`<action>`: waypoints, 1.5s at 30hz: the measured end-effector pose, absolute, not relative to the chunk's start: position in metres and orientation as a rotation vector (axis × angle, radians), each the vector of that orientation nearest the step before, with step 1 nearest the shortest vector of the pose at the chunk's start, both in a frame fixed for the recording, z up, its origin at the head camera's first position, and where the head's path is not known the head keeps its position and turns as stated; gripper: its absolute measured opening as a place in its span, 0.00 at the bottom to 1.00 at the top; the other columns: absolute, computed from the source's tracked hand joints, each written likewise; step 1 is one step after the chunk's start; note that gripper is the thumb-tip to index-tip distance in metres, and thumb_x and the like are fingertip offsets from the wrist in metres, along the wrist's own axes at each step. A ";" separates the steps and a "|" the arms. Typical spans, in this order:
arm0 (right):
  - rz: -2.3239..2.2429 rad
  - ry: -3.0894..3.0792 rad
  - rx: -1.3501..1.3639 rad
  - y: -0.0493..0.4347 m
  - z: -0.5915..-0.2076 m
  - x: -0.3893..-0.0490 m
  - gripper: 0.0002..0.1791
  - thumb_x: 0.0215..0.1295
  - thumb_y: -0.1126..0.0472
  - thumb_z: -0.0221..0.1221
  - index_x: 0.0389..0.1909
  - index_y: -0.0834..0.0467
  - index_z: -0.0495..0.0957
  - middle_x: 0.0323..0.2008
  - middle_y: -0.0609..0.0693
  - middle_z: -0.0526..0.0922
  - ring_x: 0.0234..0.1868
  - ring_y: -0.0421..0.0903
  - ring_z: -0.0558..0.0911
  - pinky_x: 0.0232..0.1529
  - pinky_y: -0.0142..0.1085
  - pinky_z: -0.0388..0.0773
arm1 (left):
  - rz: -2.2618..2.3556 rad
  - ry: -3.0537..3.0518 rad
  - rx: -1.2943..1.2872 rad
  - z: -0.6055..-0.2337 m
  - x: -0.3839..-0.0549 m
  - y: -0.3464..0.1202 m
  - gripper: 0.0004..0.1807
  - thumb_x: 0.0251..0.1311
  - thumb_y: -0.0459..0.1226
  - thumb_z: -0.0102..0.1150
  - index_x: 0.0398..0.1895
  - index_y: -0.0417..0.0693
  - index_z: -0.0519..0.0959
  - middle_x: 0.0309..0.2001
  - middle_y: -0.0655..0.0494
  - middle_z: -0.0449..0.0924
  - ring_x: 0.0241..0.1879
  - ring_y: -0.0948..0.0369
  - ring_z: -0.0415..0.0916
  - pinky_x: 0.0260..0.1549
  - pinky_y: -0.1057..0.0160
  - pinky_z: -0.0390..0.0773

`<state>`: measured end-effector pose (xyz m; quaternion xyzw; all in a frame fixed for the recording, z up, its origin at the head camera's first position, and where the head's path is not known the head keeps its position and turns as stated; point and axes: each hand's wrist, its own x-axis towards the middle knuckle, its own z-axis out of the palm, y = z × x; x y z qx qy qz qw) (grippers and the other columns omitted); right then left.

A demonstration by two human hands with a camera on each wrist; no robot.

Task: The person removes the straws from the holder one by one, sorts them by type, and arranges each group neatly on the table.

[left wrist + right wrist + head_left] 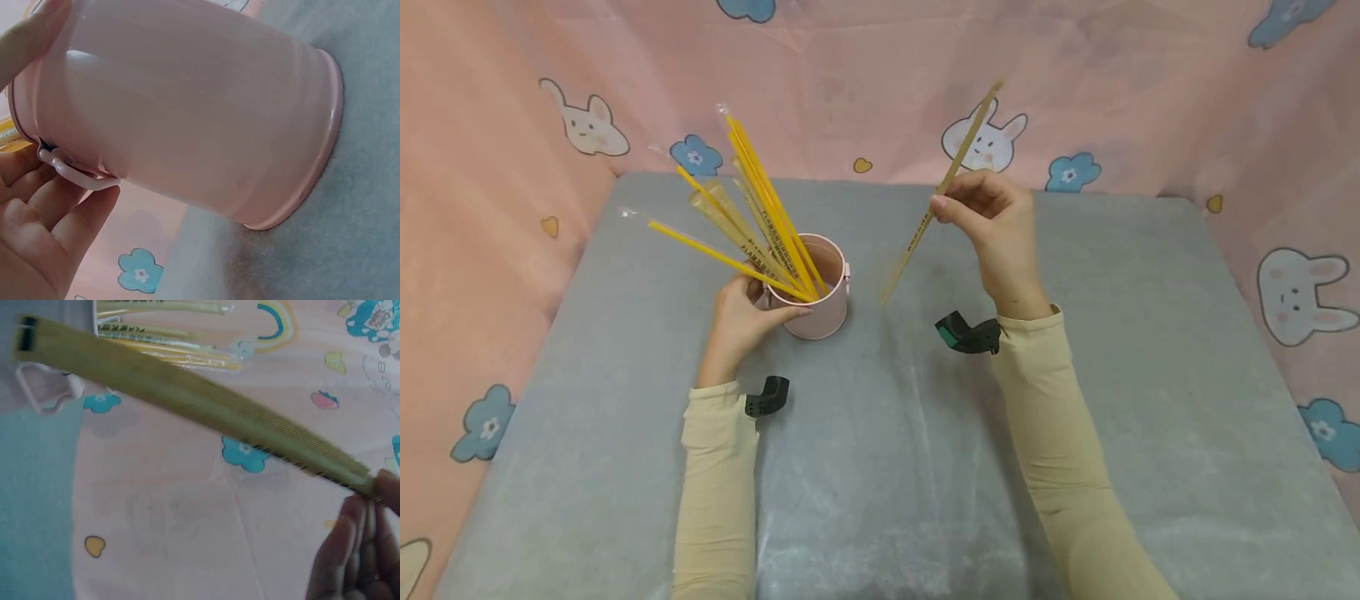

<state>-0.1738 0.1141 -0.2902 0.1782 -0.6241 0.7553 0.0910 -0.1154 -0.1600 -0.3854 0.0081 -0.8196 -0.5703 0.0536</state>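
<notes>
A small pink bucket point(820, 321) stands on the grey table, holding several yellow straws point(767, 200) in clear sleeves and several straws in tan printed wrappers point(730, 221), all leaning left. My left hand point(741, 321) grips the bucket at its left side, thumb along the near rim. Its other fingers are by the small handle loop point(81, 178) in the left wrist view. To the right of the bucket, my right hand point(1000, 225) holds up one tan-wrapped straw point(962, 150), pinched between thumb and fingers near its middle. The straw slants, its lower end towards the bucket.
A pink cloth wall point(850, 92) printed with rabbits and flowers rises behind and beside the grey table point(880, 467). Black camera mounts sit at the left wrist point(767, 397) and the right wrist point(970, 335).
</notes>
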 end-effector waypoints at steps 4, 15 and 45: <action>2.260 -1.994 0.406 0.125 -0.296 -0.175 0.03 0.55 0.75 0.63 0.27 0.65 0.81 0.25 0.52 0.83 0.26 0.46 0.80 0.33 0.34 0.81 | -1.759 -2.472 0.010 -0.385 -0.116 -0.158 0.35 0.38 0.32 0.78 0.52 0.35 0.72 0.51 0.45 0.77 0.56 0.57 0.72 0.58 0.61 0.69; 2.106 -2.556 0.142 0.144 -0.332 -0.191 0.08 0.56 0.66 0.65 0.32 0.68 0.80 0.27 0.51 0.84 0.30 0.49 0.82 0.36 0.38 0.82 | -1.800 -2.438 0.005 -0.382 -0.119 -0.157 0.33 0.37 0.30 0.77 0.50 0.34 0.72 0.49 0.44 0.78 0.51 0.59 0.74 0.49 0.68 0.72; 2.136 -2.838 -0.089 0.126 -0.418 -0.193 0.08 0.54 0.68 0.66 0.30 0.70 0.80 0.18 0.48 0.79 0.19 0.40 0.78 0.24 0.28 0.80 | -1.796 -2.476 0.031 -0.384 -0.111 -0.159 0.38 0.39 0.32 0.77 0.57 0.35 0.70 0.54 0.45 0.75 0.57 0.56 0.71 0.61 0.59 0.66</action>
